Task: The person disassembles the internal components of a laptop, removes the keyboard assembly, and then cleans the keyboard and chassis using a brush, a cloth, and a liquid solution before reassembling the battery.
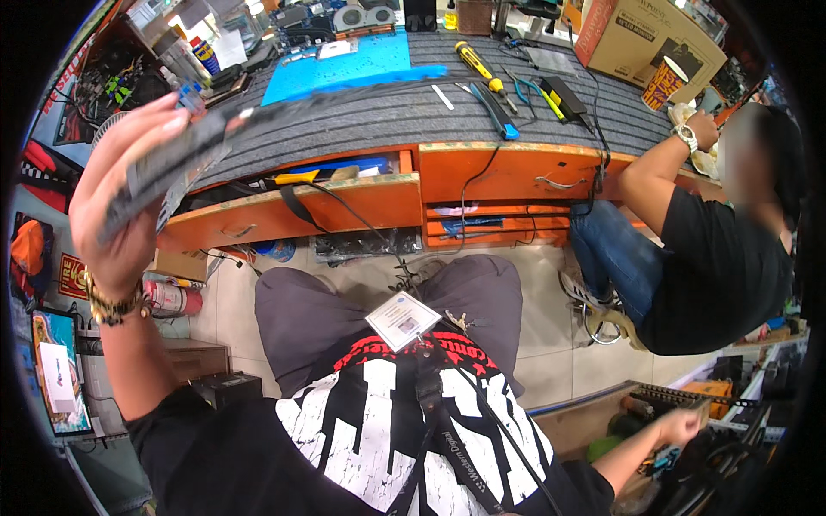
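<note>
My left hand [120, 189] is raised at the left, fingers wrapped round a long, dark, flat object [176, 159]. That object is seen nearly edge-on and blurred, so its kind is unclear; its narrow far part reaches over the bench, where a blue strip lines up with it. Out at the lower right, my right hand [680, 426] is closed beside a crowded shelf [658, 391]. A small brownish thing shows at its fingertips, too small to name.
A blue mat [370, 56] lies on the striped bench [344, 125]. Near it are a yellow screwdriver [473, 62], a blue-and-black tool [495, 112] and pliers [523, 90]. An orange drawer [292, 211] stands pulled out. A co-worker [723, 258] sits at the right by a cardboard box [650, 43].
</note>
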A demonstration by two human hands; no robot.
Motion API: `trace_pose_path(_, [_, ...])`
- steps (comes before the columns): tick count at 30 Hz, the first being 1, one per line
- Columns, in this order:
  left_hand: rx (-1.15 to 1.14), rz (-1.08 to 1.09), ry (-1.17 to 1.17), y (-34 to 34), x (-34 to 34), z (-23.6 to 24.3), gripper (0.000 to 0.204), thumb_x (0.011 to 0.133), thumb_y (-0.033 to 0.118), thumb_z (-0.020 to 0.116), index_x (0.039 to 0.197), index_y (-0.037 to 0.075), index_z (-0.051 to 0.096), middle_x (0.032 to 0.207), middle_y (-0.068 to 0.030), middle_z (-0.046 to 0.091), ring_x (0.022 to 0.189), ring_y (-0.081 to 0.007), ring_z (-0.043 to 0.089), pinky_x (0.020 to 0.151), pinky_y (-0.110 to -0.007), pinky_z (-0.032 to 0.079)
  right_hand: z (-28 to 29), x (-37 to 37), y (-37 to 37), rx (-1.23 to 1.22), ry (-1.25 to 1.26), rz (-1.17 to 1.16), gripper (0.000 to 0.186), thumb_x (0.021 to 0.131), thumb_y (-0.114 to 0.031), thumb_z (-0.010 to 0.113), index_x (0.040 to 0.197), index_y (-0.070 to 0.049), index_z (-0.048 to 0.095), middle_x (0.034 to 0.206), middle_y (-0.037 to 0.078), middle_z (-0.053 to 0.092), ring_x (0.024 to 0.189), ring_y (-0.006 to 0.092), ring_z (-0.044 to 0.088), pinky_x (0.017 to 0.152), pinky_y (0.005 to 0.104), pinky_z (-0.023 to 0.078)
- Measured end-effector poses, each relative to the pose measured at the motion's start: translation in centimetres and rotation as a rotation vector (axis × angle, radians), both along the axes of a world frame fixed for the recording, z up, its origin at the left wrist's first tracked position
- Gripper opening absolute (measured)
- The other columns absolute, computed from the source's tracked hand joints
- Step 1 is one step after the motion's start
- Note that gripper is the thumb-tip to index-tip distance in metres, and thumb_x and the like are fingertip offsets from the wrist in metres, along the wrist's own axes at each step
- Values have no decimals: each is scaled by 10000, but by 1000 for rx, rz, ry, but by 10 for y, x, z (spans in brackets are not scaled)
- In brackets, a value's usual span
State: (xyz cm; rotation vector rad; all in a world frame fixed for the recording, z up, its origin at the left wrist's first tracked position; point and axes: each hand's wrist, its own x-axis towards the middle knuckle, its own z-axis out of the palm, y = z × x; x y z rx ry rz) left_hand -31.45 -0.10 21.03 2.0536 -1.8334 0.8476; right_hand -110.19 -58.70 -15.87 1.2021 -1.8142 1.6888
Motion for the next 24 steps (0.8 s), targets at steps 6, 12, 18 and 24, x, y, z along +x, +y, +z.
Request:
trace_pose_path(6, [-468,-118,666,-1,76,-18,283,1123,-8,674,1400,-52,708,1342,-95,777,1211,-153,709,1074,-324,547,117,396,44,380,-179,1660,317,1099,-100,731,1402,-8,727,1187,38,747,856,72,601,756,259,525])
trace_pose_path(12, [-830,-859,1161,-76,135,-34,303,1165,166,665,1454,99,726,1443,-84,769,1328,-226,710,1178,-476,558,238,643,175,243,273,2223,773,1009,-185,834,1682,-38,484,1562,137,642,1387,239,634,1178,433,513])
trace_pose_path(18, [-948,-784,1400,-71,181,-79,441,1231,361,477,1540,93,644,1550,-181,693,1422,-351,672,1141,-547,587,259,722,221,216,-144,2546,446,1107,-21,687,1534,52,582,1414,188,742,1263,245,726,1139,398,547])
trace_pose_path(24, [-926,-283,1538,-42,200,-130,502,1255,386,372,1628,93,539,1596,-217,642,1414,-413,671,1039,-562,655,262,722,244,-10,362,2171,349,964,63,767,1302,-22,785,1296,150,791,1146,230,778,1000,372,616])
